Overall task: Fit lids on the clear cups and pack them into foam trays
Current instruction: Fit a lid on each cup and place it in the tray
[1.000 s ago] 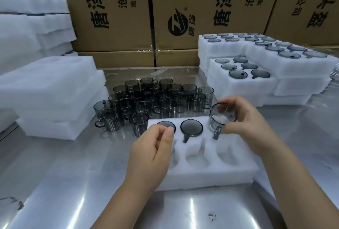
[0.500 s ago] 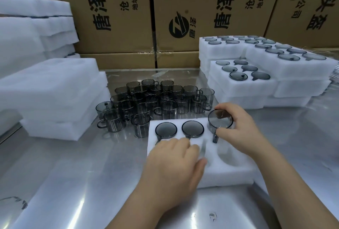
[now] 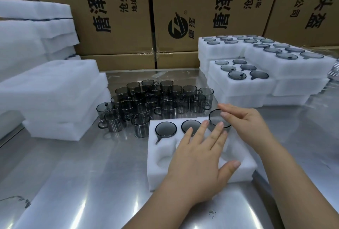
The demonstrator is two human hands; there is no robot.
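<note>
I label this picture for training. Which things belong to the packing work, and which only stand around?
In the job: foam tray, third cup, loose cups, left hand, right hand.

Standing around: cardboard boxes, filled trays, spare foam stack.

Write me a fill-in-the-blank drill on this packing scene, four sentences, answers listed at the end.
1. The near foam tray holds cups only in its ___ row.
2. The left hand lies flat on the tray, holding ___.
3. The loose cups stand on the metal table with their mouths facing ___.
4. The right hand is at the far-___ cup of the tray.

Answers: far; nothing; up; right
</note>
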